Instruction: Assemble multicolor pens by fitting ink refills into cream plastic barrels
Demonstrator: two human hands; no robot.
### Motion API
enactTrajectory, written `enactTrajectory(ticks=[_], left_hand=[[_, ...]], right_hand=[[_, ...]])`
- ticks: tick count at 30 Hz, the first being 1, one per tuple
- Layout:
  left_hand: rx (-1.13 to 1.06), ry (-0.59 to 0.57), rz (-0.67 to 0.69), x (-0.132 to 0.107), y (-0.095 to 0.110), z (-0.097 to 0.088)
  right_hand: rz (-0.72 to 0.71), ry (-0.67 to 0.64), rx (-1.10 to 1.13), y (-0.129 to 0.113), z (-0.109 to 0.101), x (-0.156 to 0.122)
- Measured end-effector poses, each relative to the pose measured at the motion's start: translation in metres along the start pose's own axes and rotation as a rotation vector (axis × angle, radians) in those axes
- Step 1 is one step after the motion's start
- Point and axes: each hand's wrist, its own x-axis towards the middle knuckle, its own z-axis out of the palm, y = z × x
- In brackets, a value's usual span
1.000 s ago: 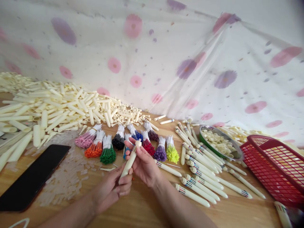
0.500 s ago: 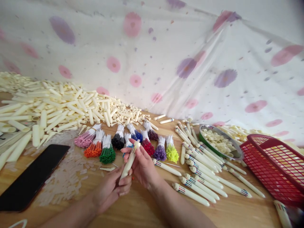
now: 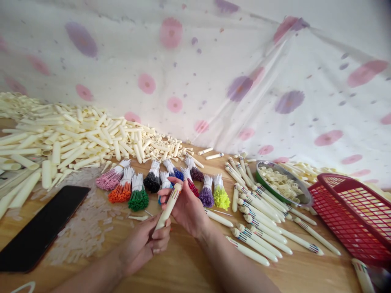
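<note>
A cream multicolour pen (image 3: 167,208) is held at a tilt by my left hand (image 3: 155,238), whose fingers wrap round its lower barrel. Coloured sliders show near the pen's upper end. My right hand (image 3: 187,205) is open beside that upper end, its fingers stretched out and partly behind the pen; whether they touch it I cannot tell. Behind the hands stand tied bundles of refills with coloured ends, among them green (image 3: 138,193), orange (image 3: 121,185), purple (image 3: 206,191) and yellow (image 3: 221,191). A light blue bundle (image 3: 165,183) is partly hidden by my right hand.
Cream pen barrels (image 3: 76,138) are heaped at the left. A black phone (image 3: 42,228) lies near small clear tubes (image 3: 82,228). At the right are rows of pens (image 3: 259,228), a green-sided bowl (image 3: 267,189) of cream parts and a red basket (image 3: 345,219). A flowered sheet (image 3: 195,73) hangs behind.
My right fingers have come off the pen's top and spread apart, baring its upper end. The left hand keeps its hold, and the pen has hardly moved.
</note>
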Motion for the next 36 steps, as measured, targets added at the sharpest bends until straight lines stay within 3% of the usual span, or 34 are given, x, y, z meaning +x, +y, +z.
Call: enactTrajectory(ticks=[2, 7, 13, 16, 19, 22, 27, 30, 33, 36], left_hand=[[-0.004, 0.006, -0.012, 0.000, 0.002, -0.002], [0.064, 0.047, 0.015, -0.002, 0.002, -0.006], [0.190, 0.183, 0.140, -0.001, -0.003, 0.000], [0.359, 0.218, 0.230, -0.002, -0.002, 0.001], [0.673, 0.236, 0.351, -0.003, 0.001, -0.001], [0.918, 0.325, 0.437, -0.002, 0.002, -0.005], [1.031, 0.364, 0.454, -0.001, 0.004, -0.005], [1.070, 0.396, 0.456, -0.004, 0.007, -0.002], [1.088, 0.486, 0.506, -0.007, 0.012, 0.000], [1.060, 0.558, 0.581, -0.009, 0.018, -0.001]], right_hand=[[-0.041, 0.016, -0.092, -0.005, -0.004, 0.001], [0.010, 0.010, -0.242, -0.020, -0.015, 0.001], [-0.029, 0.092, -0.337, -0.017, -0.013, 0.002], [-0.057, 0.127, -0.372, -0.014, -0.011, 0.003], [-0.096, 0.166, -0.429, -0.013, -0.010, 0.003], [-0.134, 0.174, -0.433, -0.009, -0.010, 0.004], [-0.142, 0.065, -0.373, -0.001, -0.006, 0.002], [-0.145, 0.085, -0.436, -0.008, -0.005, 0.000], [-0.251, 0.203, -0.651, -0.032, -0.009, -0.007], [-0.428, 0.383, -1.197, -0.070, -0.021, -0.020]])
